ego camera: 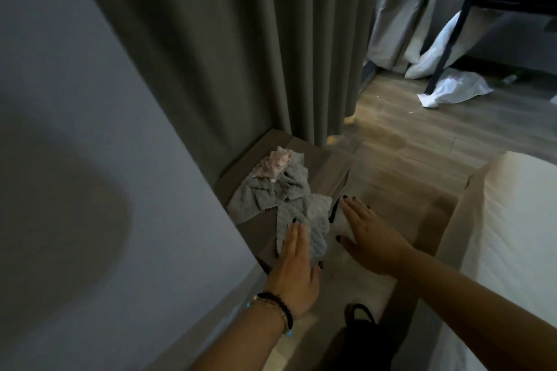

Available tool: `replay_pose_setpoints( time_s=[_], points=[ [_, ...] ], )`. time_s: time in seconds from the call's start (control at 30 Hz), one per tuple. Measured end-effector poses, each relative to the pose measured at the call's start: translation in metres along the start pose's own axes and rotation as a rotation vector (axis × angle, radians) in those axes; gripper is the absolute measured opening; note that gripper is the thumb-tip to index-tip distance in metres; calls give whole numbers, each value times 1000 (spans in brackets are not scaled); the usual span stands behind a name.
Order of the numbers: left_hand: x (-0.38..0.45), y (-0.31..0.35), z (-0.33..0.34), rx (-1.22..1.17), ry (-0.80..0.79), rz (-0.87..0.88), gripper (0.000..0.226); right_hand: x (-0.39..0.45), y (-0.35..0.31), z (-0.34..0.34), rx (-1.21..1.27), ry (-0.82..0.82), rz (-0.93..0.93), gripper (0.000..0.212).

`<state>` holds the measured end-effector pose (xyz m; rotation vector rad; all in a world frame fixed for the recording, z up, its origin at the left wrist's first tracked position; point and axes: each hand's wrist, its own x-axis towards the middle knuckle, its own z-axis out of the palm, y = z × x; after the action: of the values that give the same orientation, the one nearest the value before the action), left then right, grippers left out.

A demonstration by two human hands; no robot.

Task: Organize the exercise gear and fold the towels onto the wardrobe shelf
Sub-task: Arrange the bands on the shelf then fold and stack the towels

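**Towels on a low table beside the curtain**

Dim bedroom light falls on a grey wall at the far left, with a long grey-green curtain hanging to its right. At the curtain's foot stands a low brown table, and everything else is placed from it.

On the table's left part, against the wall, lies a crumpled grey towel, with a small bunched white cloth with reddish marks resting on top of it. Just nearer the camera on the same table lies a second grey towel with a bumpy weave, spread flatter and reaching the table's front edge.

The left hand lies palm down on this nearer towel, its fingers straight and close together, pressing the cloth flat and gripping nothing. A dark beaded bracelet circles its wrist.

Right of that towel, at the table's front right corner, the right hand is laid flat with fingers extended and slightly spread; what it rests on is too blurred to tell.

Below the table, near the frame's bottom edge, sits a dark bag with a loop handle. Right of the table is wooden floor, then a white bed. Farther beyond the table, upper right, a white pillow and white cloth lie on the floor by a black frame.
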<state>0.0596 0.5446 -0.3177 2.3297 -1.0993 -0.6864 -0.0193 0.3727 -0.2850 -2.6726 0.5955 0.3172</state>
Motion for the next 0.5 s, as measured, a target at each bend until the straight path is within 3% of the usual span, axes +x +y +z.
replay_pose_setpoints(
  time_s=[0.3, 0.5],
  points=[
    [128, 13, 38, -178, 146, -406, 78, 144, 82, -20, -9, -178, -257, 72],
    [173, 0, 58, -293, 194, -612, 80, 202, 111, -10, 24, -302, -274, 72]
  ],
)
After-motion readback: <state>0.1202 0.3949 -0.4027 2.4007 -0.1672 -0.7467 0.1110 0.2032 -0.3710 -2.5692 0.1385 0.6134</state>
